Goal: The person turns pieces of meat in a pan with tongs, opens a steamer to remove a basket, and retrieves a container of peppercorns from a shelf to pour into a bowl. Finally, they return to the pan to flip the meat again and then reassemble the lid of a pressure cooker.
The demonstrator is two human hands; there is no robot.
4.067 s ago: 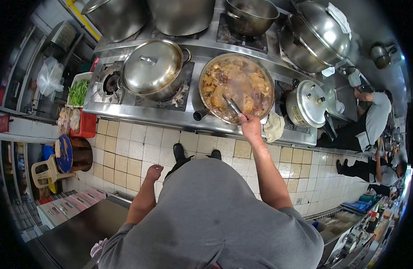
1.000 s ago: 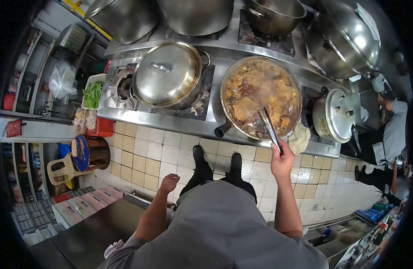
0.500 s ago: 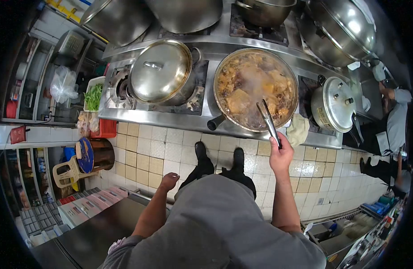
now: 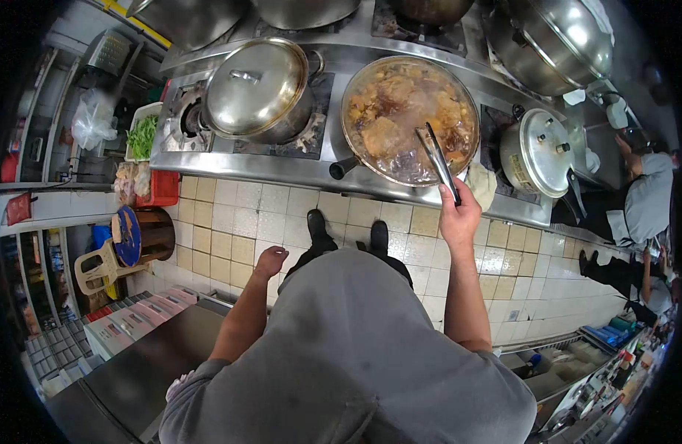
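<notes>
My right hand (image 4: 459, 214) is closed around the handle end of metal tongs (image 4: 438, 159). The tips of the tongs reach into a wide pan (image 4: 346, 140) of bubbling brown broth, among several chunky pieces of food (image 4: 385, 137). Steam partly blurs the contents. Hanging low beside my body, away from the stove, my left hand (image 4: 271, 261) has its fingers curled in with nothing visible in them. A folded pale cloth (image 4: 480, 186) lies by the pan's right edge, just above my right hand.
A lidded pot (image 4: 256, 89) stands left of the pan; a pressure cooker (image 4: 544, 152) is on the right. The pan's black handle (image 4: 344, 168) juts over the stove edge (image 4: 282, 166). Leafy greens (image 4: 142, 137) and a red crate (image 4: 162, 188) sit at left. Two people work at far right.
The view has shifted, so the stove sits higher in it. The tongs stay in my right hand, with their tips still in the pan. My left hand stays low at my side.
</notes>
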